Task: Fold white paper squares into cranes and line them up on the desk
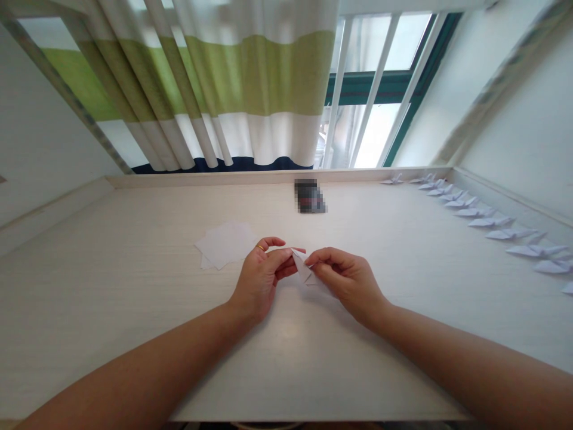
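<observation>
A small piece of folded white paper (302,269) is held between both hands, a little above the middle of the white table (286,358). My left hand (264,272) pinches its upper left tip between thumb and fingers, and a gold ring sits on one finger. With thumb and index finger, my right hand (351,278) grips the paper's right side and hides part of it. Just behind my left hand lies a loose pile of white paper sheets (226,243).
A row of folded white paper cranes (486,222) runs along the table's right side to the back corner. A blurred dark object (308,196) stands near the back edge. Behind the table hang a green and white curtain (264,77) and a barred window (376,89).
</observation>
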